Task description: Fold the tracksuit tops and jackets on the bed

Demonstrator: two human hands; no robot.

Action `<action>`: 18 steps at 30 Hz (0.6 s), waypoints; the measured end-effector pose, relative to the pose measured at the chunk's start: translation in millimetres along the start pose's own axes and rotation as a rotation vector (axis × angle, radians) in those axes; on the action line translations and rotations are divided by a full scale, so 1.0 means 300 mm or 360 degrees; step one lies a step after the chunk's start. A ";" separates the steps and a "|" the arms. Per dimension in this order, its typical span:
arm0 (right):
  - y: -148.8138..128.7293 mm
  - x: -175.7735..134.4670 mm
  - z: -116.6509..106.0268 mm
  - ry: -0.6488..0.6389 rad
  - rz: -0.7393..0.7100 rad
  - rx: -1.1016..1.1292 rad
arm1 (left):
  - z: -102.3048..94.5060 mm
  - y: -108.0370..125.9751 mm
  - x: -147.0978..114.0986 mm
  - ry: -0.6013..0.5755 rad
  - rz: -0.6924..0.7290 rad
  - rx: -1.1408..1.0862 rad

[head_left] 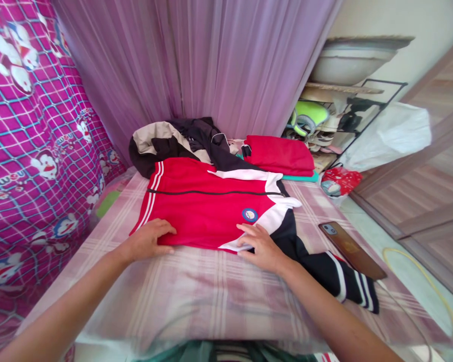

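A red, white and black zip-up jacket [204, 216] lies spread on the table with its collar to the right. Its dark zipper runs across the front, and a round blue badge sits near the white chest panel. My left hand [148, 240] rests at the jacket's near edge by the striped hem, fingers apart. On the white panel below the badge lies my right hand [259, 246], its fingers also spread. One black sleeve with white stripes stretches toward the near right, partly under my right forearm.
Behind the jacket lie a heap of dark and beige clothes [181, 138] and a folded red garment [279, 153]. A phone [351, 249] with a cable sits on the plaid tablecloth [196, 296] at the right. Beyond stands a shoe rack [357, 133]; purple curtains [219, 60] hang behind.
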State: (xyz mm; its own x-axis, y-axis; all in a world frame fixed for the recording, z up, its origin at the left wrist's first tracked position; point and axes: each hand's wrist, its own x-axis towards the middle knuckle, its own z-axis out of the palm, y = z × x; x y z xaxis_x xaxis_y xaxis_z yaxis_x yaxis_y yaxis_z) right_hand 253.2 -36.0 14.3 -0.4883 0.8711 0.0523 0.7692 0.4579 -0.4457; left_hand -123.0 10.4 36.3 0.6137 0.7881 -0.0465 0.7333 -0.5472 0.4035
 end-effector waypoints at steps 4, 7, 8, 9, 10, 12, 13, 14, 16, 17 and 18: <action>-0.019 0.004 0.004 0.0106 -0.0049 -0.0040 | -0.011 -0.014 -0.012 0.0036 0.0045 0.0067; -0.024 -0.019 -0.010 0.0218 -0.0141 0.0058 | -0.011 -0.028 -0.042 0.0213 -0.0019 0.0163; -0.027 -0.029 -0.015 0.0228 -0.0172 0.0089 | -0.009 -0.033 -0.057 0.0286 -0.0057 0.0204; -0.031 -0.038 -0.018 0.0212 -0.0198 0.0103 | -0.007 -0.037 -0.073 0.0339 -0.0087 0.0243; -0.036 -0.045 -0.018 0.0175 -0.0217 0.0095 | -0.003 -0.042 -0.089 0.0360 -0.0105 0.0275; -0.049 -0.051 -0.015 0.0081 -0.0229 0.0024 | 0.010 -0.049 -0.119 0.0296 -0.0109 0.0314; -0.056 -0.050 -0.011 0.0043 -0.0227 -0.0022 | 0.018 -0.052 -0.131 0.0239 -0.0111 0.0331; -0.063 -0.048 -0.008 0.0014 -0.0224 -0.0063 | 0.026 -0.053 -0.141 0.0185 -0.0114 0.0347; -0.072 -0.040 -0.006 -0.0032 -0.0233 -0.0112 | 0.038 -0.052 -0.151 0.0113 -0.0126 0.0387; -0.075 -0.035 -0.008 -0.0056 -0.0245 -0.0118 | 0.039 -0.051 -0.152 0.0091 -0.0129 0.0403; -0.075 -0.031 -0.013 -0.0082 -0.0258 -0.0115 | 0.037 -0.049 -0.152 0.0070 -0.0131 0.0409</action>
State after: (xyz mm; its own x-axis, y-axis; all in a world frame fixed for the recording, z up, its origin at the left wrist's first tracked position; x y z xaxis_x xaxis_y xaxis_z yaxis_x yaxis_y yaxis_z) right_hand 242.2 -53.8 27.3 -0.6274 0.7753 0.0718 0.7052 0.6049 -0.3699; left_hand -158.4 -20.6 22.4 0.5397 0.8414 -0.0278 0.8339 -0.5298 0.1544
